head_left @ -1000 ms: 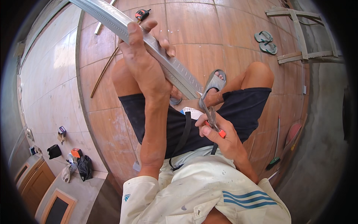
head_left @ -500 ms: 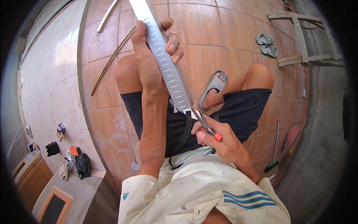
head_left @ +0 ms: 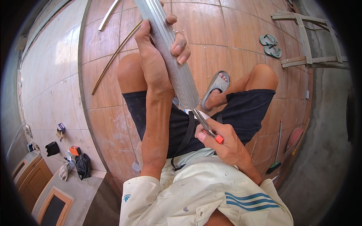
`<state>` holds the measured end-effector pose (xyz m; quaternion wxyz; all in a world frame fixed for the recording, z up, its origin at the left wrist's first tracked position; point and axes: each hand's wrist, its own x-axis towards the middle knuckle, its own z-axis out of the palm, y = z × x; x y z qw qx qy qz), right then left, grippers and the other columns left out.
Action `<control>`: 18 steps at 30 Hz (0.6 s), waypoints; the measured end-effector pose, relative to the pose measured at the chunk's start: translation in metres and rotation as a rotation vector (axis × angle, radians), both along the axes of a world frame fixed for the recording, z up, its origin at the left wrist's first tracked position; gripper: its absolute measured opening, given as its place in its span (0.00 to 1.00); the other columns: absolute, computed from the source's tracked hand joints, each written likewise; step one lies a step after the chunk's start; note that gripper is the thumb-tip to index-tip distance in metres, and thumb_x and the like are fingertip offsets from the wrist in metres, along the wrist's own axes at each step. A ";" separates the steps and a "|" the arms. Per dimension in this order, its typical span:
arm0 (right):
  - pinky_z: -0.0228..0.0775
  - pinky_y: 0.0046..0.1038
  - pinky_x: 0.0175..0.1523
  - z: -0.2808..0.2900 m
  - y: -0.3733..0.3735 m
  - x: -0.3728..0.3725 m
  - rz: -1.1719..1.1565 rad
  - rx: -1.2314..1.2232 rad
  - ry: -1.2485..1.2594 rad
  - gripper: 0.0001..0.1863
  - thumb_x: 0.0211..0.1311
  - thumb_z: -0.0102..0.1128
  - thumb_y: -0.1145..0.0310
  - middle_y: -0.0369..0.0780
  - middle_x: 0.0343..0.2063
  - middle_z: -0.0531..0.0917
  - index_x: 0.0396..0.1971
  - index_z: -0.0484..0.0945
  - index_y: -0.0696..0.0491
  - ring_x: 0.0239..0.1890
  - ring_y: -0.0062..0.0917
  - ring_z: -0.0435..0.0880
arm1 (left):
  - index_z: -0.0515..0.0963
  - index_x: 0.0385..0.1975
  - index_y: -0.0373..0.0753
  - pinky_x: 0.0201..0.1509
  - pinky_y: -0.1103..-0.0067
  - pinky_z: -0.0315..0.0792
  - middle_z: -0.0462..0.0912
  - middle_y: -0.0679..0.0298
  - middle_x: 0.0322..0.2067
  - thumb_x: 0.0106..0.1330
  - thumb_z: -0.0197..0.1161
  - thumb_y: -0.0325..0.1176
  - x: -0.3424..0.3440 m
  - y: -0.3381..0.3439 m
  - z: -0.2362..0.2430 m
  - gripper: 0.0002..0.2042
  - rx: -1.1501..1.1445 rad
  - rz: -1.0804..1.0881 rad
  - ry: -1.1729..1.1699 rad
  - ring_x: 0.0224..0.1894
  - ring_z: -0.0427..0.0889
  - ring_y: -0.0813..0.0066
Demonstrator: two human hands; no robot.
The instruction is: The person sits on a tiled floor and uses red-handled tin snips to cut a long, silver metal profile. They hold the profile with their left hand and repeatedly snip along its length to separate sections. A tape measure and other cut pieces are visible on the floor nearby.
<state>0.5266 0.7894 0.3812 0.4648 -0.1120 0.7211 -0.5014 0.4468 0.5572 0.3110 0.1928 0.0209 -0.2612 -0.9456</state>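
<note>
My left hand [head_left: 155, 69] is wrapped round a long silvery metal channel [head_left: 169, 49], thumb on one side and fingers on the other. The channel slants from the top of the view down toward my lap, with a smooth, lightly ribbed face upward. At its lower end, the jaws of metal snips [head_left: 204, 123] with red-orange grips touch the edge. My right hand [head_left: 228, 141] is closed round those grips. How far the jaws reach over the metal is hard to make out. A small white piece under the channel's end is partly hidden.
A thin brown strip [head_left: 113, 62] and a white strip [head_left: 108, 15] lie on the tiled floor at left. Green flip-flops [head_left: 270, 46] and a wooden frame [head_left: 303, 39] are at far right, a broom [head_left: 277, 154] nearer. Bags [head_left: 83, 165] sit on the left ledge.
My left hand has turned the channel about its length, so the face with slot-like marks has rolled away and a smoother one shows. The snips and right hand have shifted slightly left.
</note>
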 end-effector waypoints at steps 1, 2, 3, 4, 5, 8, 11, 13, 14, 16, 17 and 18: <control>0.65 0.30 0.35 0.000 0.000 0.000 0.010 0.016 0.008 0.16 0.78 0.62 0.58 0.41 0.22 0.72 0.41 0.80 0.59 0.25 0.26 0.70 | 0.66 0.69 0.42 0.19 0.85 0.69 0.75 0.64 0.48 0.85 0.40 0.53 0.000 0.000 0.002 0.25 -0.009 0.012 0.022 0.23 0.69 0.84; 0.65 0.30 0.35 0.000 0.000 0.000 0.007 0.015 0.010 0.16 0.78 0.62 0.58 0.41 0.22 0.72 0.41 0.80 0.59 0.25 0.26 0.69 | 0.66 0.70 0.42 0.18 0.86 0.69 0.75 0.64 0.48 0.85 0.40 0.53 -0.001 0.000 0.001 0.26 -0.021 0.016 0.028 0.22 0.69 0.85; 0.65 0.31 0.35 -0.001 0.000 0.001 0.005 0.013 0.011 0.16 0.78 0.62 0.58 0.41 0.22 0.72 0.41 0.80 0.59 0.25 0.26 0.69 | 0.65 0.70 0.42 0.18 0.86 0.69 0.75 0.64 0.48 0.85 0.39 0.54 -0.002 0.000 0.000 0.26 -0.033 0.019 0.035 0.22 0.69 0.85; 0.65 0.31 0.35 -0.001 0.000 0.002 0.004 0.011 0.013 0.16 0.78 0.63 0.58 0.41 0.21 0.71 0.41 0.80 0.59 0.24 0.26 0.69 | 0.65 0.71 0.42 0.18 0.86 0.69 0.75 0.64 0.47 0.85 0.39 0.54 -0.002 0.000 0.000 0.27 -0.045 0.023 0.042 0.22 0.69 0.86; 0.65 0.31 0.34 -0.002 0.000 0.002 -0.002 0.010 0.012 0.16 0.77 0.63 0.58 0.41 0.21 0.71 0.41 0.80 0.59 0.24 0.27 0.68 | 0.65 0.71 0.42 0.18 0.86 0.69 0.75 0.64 0.47 0.85 0.38 0.54 -0.002 0.000 0.000 0.27 -0.048 0.027 0.029 0.21 0.69 0.86; 0.65 0.31 0.34 -0.002 -0.002 0.001 -0.014 0.011 0.014 0.17 0.77 0.63 0.58 0.41 0.21 0.71 0.40 0.80 0.59 0.24 0.27 0.68 | 0.65 0.70 0.41 0.17 0.88 0.69 0.75 0.65 0.47 0.85 0.38 0.52 -0.001 0.003 0.004 0.26 -0.058 0.037 0.004 0.21 0.68 0.86; 0.64 0.31 0.34 0.000 -0.003 -0.001 -0.007 0.026 0.019 0.18 0.77 0.63 0.57 0.41 0.21 0.71 0.40 0.81 0.60 0.24 0.27 0.68 | 0.66 0.69 0.39 0.17 0.91 0.69 0.75 0.68 0.46 0.86 0.37 0.47 -0.001 0.004 0.006 0.23 -0.057 0.021 0.028 0.20 0.64 0.87; 0.64 0.31 0.34 0.004 -0.003 -0.002 0.004 0.043 0.011 0.18 0.77 0.64 0.56 0.41 0.21 0.71 0.39 0.81 0.60 0.24 0.27 0.68 | 0.66 0.70 0.39 0.16 0.92 0.69 0.75 0.68 0.45 0.86 0.37 0.48 -0.003 -0.001 -0.001 0.24 -0.047 -0.025 0.069 0.20 0.64 0.88; 0.64 0.31 0.34 0.004 -0.003 -0.002 -0.001 0.036 0.011 0.19 0.77 0.64 0.56 0.41 0.21 0.70 0.39 0.81 0.60 0.24 0.27 0.67 | 0.66 0.70 0.40 0.17 0.90 0.69 0.75 0.67 0.45 0.86 0.37 0.49 -0.003 0.000 -0.001 0.24 -0.022 -0.035 0.075 0.20 0.66 0.87; 0.63 0.31 0.34 0.001 -0.002 0.000 -0.010 0.023 0.012 0.20 0.77 0.64 0.55 0.41 0.20 0.70 0.39 0.81 0.60 0.24 0.26 0.67 | 0.66 0.71 0.42 0.18 0.87 0.68 0.75 0.65 0.44 0.86 0.36 0.53 -0.003 0.001 -0.001 0.26 0.028 -0.054 0.086 0.22 0.68 0.85; 0.63 0.31 0.34 0.000 -0.002 0.000 -0.005 0.022 0.010 0.20 0.77 0.64 0.55 0.41 0.20 0.70 0.39 0.81 0.60 0.24 0.26 0.67 | 0.65 0.71 0.42 0.18 0.87 0.68 0.75 0.65 0.44 0.86 0.36 0.52 -0.003 0.002 -0.001 0.26 0.042 -0.061 0.101 0.22 0.68 0.85; 0.63 0.31 0.33 0.000 -0.001 0.000 0.000 0.021 0.008 0.20 0.77 0.63 0.54 0.41 0.20 0.70 0.39 0.81 0.60 0.24 0.26 0.66 | 0.65 0.72 0.43 0.18 0.87 0.68 0.75 0.66 0.43 0.86 0.35 0.52 -0.003 0.002 0.000 0.26 0.057 -0.068 0.117 0.22 0.68 0.85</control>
